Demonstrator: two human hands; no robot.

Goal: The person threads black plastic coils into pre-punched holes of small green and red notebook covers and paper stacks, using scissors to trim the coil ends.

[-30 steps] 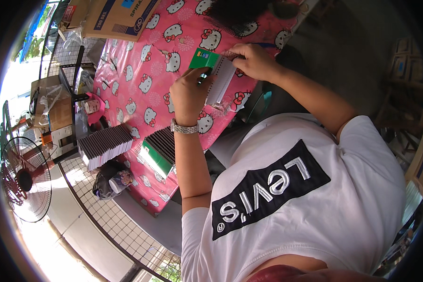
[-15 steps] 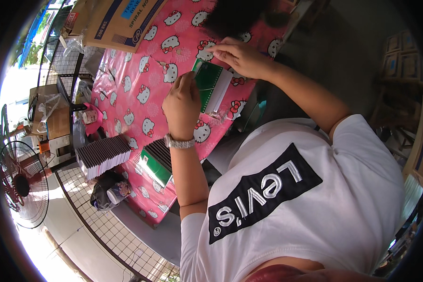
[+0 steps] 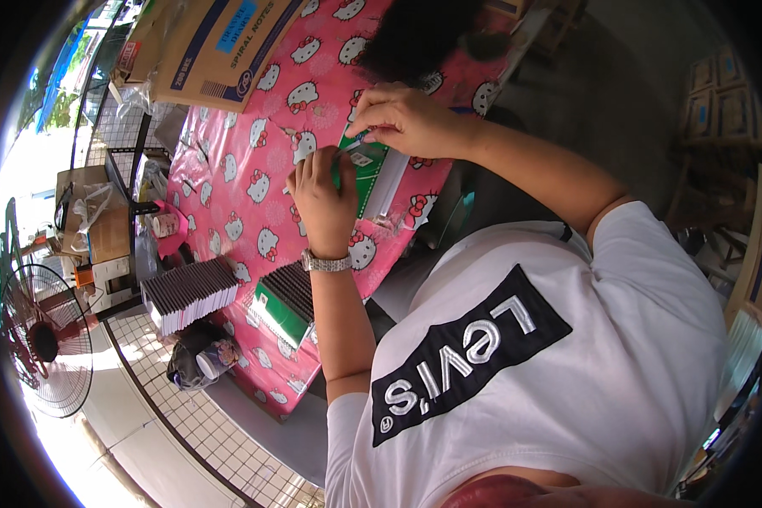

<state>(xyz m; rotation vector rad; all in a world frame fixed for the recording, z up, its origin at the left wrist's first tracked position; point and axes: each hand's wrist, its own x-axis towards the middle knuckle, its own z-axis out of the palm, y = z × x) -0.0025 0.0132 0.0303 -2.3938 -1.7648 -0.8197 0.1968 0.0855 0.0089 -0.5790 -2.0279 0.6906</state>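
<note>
Left hand (image 3: 323, 182) at green notebook (image 3: 367, 179); cardboard box (image 3: 216, 63) beyond (contents hidden).

pink-patterned table (image 3: 237, 169) | black wire grid (image 3: 207, 423) | dim floor (image 3: 618, 110) at right | bright daylight (image 3: 25, 173) at left

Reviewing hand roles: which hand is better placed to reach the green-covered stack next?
Probably the left hand: it is nearer the green-covered stack, its forearm alongside; the right hand is farther off, at the green notebook.

lettering (image 3: 459, 362) on shirt (image 3: 559, 385) and carton (image 3: 214, 61)
</note>
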